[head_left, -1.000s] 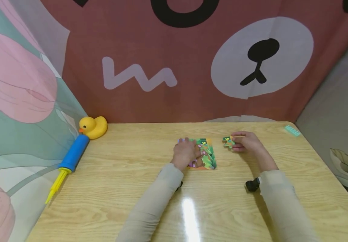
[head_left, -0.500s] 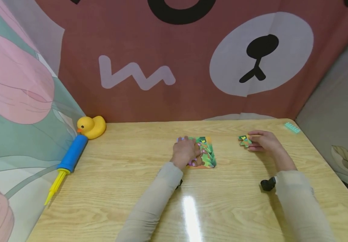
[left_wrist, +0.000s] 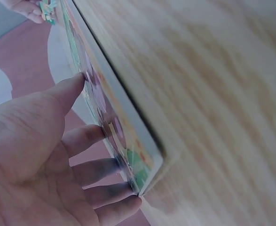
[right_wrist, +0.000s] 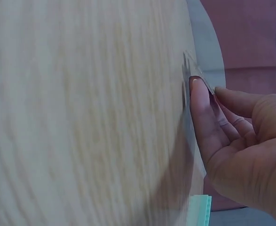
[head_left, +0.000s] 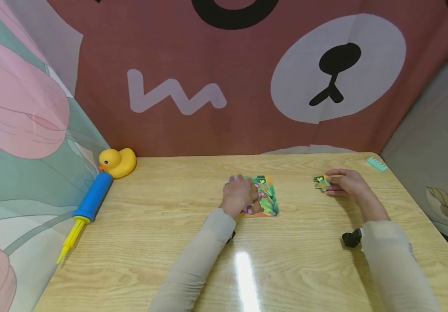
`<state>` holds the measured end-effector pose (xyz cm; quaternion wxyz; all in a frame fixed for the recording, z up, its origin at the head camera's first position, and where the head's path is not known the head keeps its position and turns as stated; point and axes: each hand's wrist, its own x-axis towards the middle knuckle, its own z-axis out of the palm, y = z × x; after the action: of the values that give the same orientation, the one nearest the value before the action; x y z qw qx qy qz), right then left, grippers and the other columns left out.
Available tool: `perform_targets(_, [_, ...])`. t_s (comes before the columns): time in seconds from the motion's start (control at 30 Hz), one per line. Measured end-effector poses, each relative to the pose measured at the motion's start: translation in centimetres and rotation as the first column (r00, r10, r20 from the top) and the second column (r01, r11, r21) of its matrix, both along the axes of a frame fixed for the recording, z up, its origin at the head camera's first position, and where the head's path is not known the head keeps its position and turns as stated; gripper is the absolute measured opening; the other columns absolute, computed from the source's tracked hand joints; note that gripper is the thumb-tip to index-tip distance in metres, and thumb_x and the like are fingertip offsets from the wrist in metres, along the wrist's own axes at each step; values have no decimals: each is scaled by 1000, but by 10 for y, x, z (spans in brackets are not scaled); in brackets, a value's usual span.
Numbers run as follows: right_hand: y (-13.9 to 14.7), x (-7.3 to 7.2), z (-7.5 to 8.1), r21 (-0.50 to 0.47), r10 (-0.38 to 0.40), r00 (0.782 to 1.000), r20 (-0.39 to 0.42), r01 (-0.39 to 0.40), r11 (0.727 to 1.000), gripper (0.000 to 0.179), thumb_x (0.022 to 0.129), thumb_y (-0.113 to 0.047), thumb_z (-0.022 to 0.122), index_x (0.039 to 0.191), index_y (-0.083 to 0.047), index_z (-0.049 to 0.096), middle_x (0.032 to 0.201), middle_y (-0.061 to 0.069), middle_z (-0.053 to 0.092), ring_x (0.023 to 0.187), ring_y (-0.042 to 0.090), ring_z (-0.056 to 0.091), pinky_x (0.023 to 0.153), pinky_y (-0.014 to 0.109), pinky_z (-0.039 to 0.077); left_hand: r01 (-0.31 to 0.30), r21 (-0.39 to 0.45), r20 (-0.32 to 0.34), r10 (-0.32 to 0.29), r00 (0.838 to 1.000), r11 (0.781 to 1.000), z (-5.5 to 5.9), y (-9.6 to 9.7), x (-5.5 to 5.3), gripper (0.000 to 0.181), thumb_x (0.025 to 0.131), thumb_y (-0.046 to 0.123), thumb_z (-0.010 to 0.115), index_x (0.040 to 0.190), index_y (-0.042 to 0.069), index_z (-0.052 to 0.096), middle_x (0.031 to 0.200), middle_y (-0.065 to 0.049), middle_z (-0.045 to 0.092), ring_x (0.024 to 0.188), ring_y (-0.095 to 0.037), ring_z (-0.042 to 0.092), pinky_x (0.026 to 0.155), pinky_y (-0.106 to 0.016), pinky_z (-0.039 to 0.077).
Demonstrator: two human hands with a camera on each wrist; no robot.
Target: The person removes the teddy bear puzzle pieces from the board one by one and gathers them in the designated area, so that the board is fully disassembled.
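Note:
A colourful jigsaw puzzle [head_left: 270, 198] with a brown animal and green leaves lies flat on the table, slightly right of the middle. My left hand [head_left: 237, 196] rests on its left part, hiding much of the picture. In the left wrist view the spread fingertips and thumb touch the face of the puzzle [left_wrist: 110, 115], and the palm stays raised. Off to the right, my right hand [head_left: 348, 184] pinches a small puzzle piece [head_left: 320, 183], green and orange with a yellow mark. Thumb and fingers hold the piece [right_wrist: 201, 80] by its edge, close over the table in the right wrist view.
A yellow rubber duck [head_left: 118, 163] sits at the back left corner, touching a blue and yellow hand pump [head_left: 94, 197] along the left edge. A mint-green toy brick [head_left: 376, 164] lies at the back right corner. A printed cloth [head_left: 247, 130] stands behind the wooden table [head_left: 130, 260].
My right hand has moved to the right with the puzzle piece, away from the puzzle, and has slowed. The left hand has stayed on the puzzle.

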<state>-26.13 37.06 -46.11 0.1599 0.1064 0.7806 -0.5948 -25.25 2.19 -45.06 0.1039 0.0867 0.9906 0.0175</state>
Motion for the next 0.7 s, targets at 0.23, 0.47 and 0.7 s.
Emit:
perform_targets(0.23, [1, 5, 1, 78, 7, 1000, -11, -6, 997, 50, 107, -16, 49, 148, 10, 37, 89, -10, 68, 79, 6, 73, 78, 30, 63, -3, 38, 11, 3, 1000, 999, -2, 0, 3, 61, 91, 69, 59, 136, 28, 61, 121, -3, 62, 111, -23, 56, 87, -38, 57])
perform_targets(0.47, [2, 7, 8, 211, 24, 997, -68, -9, 977, 50, 109, -23, 42, 142, 14, 43, 110, 13, 69, 81, 9, 73, 79, 33, 63, -14, 39, -1, 14, 1000, 999, -3, 1, 1, 61, 90, 72, 58, 133, 29, 63, 117, -3, 62, 108, -22, 56, 86, -38, 58])
perform_targets(0.7, [10, 10, 14, 281, 58, 996, -72, -35, 959, 60, 110, -32, 39, 147, 15, 38, 148, 38, 44, 88, 12, 75, 82, 36, 63, 2, 37, -13, -1, 1000, 999, 0, 0, 0, 60, 90, 72, 58, 130, 28, 64, 113, -2, 63, 107, -23, 58, 87, -39, 58])
